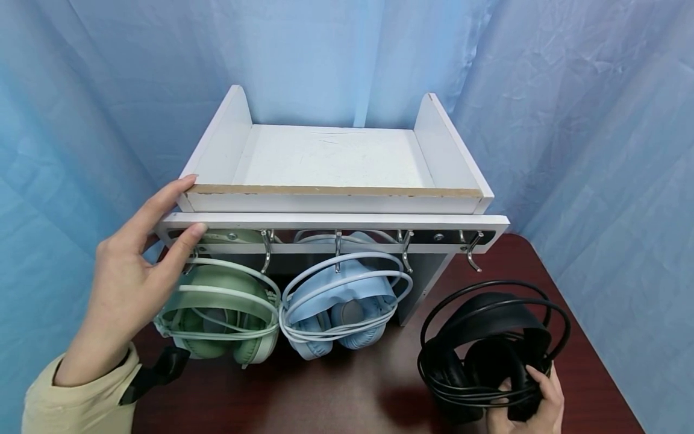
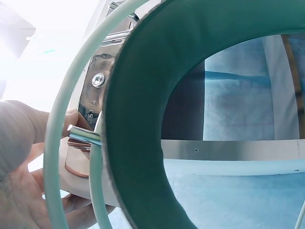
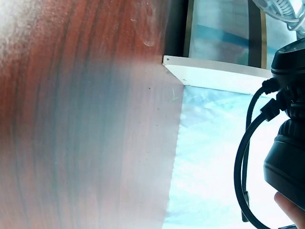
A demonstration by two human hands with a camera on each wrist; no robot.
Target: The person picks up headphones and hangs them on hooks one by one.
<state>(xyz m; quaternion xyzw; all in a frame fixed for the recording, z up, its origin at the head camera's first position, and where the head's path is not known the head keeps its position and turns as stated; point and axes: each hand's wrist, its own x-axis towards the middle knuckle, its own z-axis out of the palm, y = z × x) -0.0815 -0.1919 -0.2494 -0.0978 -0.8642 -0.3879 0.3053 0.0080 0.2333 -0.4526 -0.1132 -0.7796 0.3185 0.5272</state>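
Note:
A white wooden shelf [image 1: 336,203] stands on the table, with a row of metal hooks along its front. My left hand [image 1: 127,265] grips the shelf's left end, thumb on the front rail and fingers at the upper corner. Green headphones [image 1: 214,278] hang below that hand; in the left wrist view their headband [image 2: 138,124] fills the middle. Beside them hang light-blue headphones [image 1: 344,271]. At the lower right, my right hand [image 1: 534,404] holds black headphones [image 1: 488,322] by the lower part near an earcup. An earcup [image 3: 288,162] and a fingertip show in the right wrist view.
Two hooks on the right, including the end hook [image 1: 473,252], hold nothing. The dark red-brown table [image 1: 336,398] extends beneath everything, its right edge beyond the black headphones. Blue curtains [image 1: 347,54] surround the back and sides.

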